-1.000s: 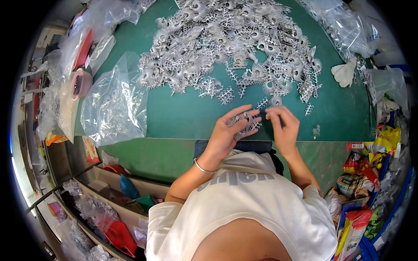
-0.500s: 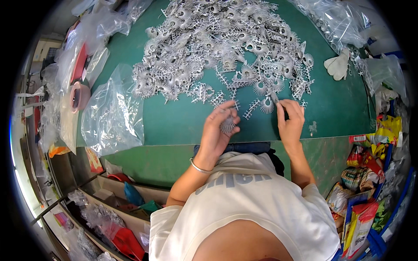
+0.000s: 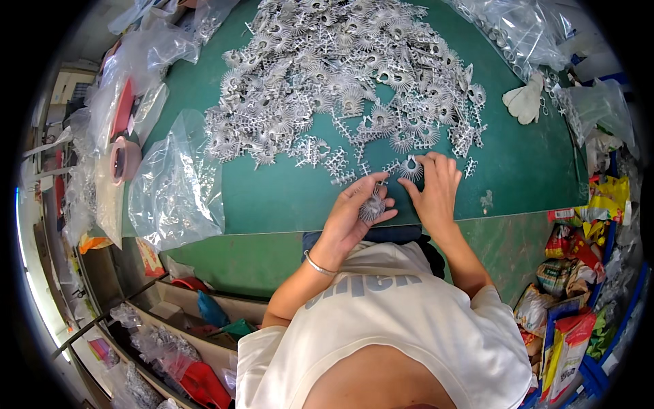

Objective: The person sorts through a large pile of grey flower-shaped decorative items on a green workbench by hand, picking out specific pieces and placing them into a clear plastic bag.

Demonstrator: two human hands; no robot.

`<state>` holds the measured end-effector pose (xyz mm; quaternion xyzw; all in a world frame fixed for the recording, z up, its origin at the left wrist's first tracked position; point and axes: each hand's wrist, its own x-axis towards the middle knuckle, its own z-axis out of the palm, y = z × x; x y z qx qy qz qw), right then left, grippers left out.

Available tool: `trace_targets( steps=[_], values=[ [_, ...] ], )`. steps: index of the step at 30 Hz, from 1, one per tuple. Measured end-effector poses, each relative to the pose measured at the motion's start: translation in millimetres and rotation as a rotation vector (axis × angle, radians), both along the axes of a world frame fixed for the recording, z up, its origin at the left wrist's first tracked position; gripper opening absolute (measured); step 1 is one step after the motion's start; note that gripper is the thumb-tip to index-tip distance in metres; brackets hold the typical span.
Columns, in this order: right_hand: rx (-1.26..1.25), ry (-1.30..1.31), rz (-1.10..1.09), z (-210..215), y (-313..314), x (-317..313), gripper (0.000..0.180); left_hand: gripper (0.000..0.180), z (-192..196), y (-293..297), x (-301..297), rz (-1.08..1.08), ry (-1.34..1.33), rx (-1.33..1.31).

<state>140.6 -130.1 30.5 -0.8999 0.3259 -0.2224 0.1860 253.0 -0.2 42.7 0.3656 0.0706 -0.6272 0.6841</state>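
Observation:
A round grey metal piece with fine radiating spikes [image 3: 372, 206] rests in the curled fingers of my left hand [image 3: 346, 219], just above the table's near edge; it may be several pieces stacked. To its right, my right hand [image 3: 437, 194] has thumb and fingers parted beside a fan-shaped metal piece [image 3: 411, 168] lying on the green table [image 3: 286, 198]. Whether its fingertips touch that piece I cannot tell. Beyond both hands spreads a large heap of grey metal pieces [image 3: 320, 75], some fan-shaped with a round opening, others like short branched strips [image 3: 338, 165].
A clear plastic bag [image 3: 178, 184] and a pink tape roll [image 3: 125, 161] lie at the left. White gloves [image 3: 524, 101] and a bag of metal rings [image 3: 511, 41] are at the far right. Drawers [image 3: 163, 300] stand at the lower left, colourful packets [image 3: 565, 351] at the lower right.
My left hand has moved slightly right and nearer with its spiked piece. The right hand has shifted left, its thumb and fingers now spread by the fan-shaped piece.

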Motion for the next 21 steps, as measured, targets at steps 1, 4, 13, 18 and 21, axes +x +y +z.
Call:
trace_targets(
  steps=[1,4,13,18,21],
  values=[
    [0.062,-0.044,0.008,-1.3,-0.9,-0.2,0.043,0.038,-4.5,2.3,4.8,-0.047,0.007,-0.045],
    [0.391,-0.281,-0.023,4.3,7.2,1.7,0.039,0.041,-4.2,2.0,2.6,-0.112,-0.103,-0.011],
    [0.281,-0.124,0.432,40.0,12.1,-2.1,0.038,0.038,1.1,-14.2,-8.4,-0.002,0.038,-0.038],
    [0.278,-0.16,0.604,33.9,-10.9,-9.5,0.037,0.037,5.9,-16.7,-4.3,0.096,0.244,-0.112],
    [-0.116,-0.058,0.226,26.7,-32.9,-1.6,0.027,0.046,5.5,-16.1,-3.2,0.144,0.269,-0.136]
  ],
)
